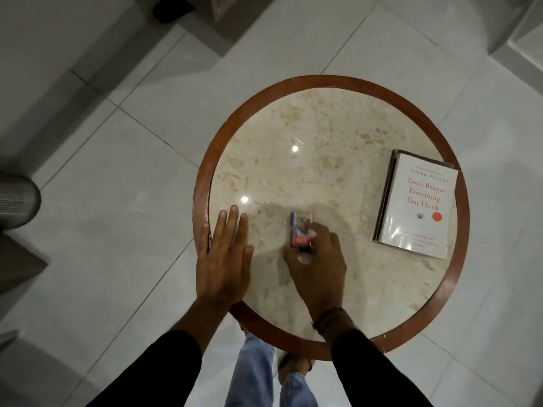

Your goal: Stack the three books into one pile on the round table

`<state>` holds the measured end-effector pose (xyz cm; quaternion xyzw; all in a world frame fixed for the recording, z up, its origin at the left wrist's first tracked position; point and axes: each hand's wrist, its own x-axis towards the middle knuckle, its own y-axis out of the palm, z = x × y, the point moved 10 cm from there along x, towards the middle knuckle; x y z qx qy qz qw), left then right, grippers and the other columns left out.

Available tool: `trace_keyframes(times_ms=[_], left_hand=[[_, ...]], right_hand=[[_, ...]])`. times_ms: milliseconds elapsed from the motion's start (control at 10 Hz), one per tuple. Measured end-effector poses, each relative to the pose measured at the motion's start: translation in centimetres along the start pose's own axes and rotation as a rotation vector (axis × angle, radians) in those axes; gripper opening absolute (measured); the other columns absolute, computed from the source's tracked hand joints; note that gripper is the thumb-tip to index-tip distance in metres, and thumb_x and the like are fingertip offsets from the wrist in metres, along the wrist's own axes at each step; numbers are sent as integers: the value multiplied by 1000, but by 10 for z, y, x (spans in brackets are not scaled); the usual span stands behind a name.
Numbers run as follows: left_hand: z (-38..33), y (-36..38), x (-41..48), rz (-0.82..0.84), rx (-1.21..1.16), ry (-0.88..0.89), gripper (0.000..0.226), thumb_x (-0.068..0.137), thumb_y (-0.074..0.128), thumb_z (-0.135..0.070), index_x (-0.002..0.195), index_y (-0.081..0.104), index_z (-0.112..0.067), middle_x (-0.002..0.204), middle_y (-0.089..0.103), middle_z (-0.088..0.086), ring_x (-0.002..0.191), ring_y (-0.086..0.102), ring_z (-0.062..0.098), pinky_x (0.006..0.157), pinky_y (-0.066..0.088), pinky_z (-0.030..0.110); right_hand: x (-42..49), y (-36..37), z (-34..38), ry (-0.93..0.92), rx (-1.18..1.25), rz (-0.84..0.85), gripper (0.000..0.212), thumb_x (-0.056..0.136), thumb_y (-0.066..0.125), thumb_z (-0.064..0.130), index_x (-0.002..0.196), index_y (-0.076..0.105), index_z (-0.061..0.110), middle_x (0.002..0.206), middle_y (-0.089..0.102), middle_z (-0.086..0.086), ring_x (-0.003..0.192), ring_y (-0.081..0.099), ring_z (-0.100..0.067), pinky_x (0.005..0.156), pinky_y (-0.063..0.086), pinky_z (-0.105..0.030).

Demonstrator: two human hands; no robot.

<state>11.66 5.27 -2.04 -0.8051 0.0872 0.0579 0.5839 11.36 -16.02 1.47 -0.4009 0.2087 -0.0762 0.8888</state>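
A pile of books point(417, 204) lies at the right side of the round table point(293, 83), topped by a white cover with red lettering; darker book edges show beneath it on the left and far sides. My left hand point(224, 254) rests flat, fingers spread, on the table's left rim. Near the table's middle my right hand point(316, 259) grips a small blurred object point(301, 230) with a blue edge and a red patch; what it is cannot be told.
The table has a marble top inside a brown wooden rim and stands on pale floor tiles. A grey mesh cylinder point(17, 201) stands at the far left. My legs in blue jeans point(255, 374) are below the table's near edge.
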Motion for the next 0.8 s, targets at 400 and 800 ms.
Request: trace_keyframes(times_ms=[400,800], left_hand=[[5,4,2,-85,-42,21,70,104,51,-47,167,36,-19,175,40,10,160,40,39,129,32,65],[-1,-1,-1,-91,13,51,67,108,53,-40,167,37,-13,176,37,14,164,34,39,132,27,63]], right_hand=[[98,36,87,-7,-45,-53,63,86,74,51,142,56,28,120,66,1,100,67,-20,86,63,-36],[40,-19,74,-24,80,-140,75,79,82,61,139,55,26,125,64,4,105,67,-17,85,64,-40]])
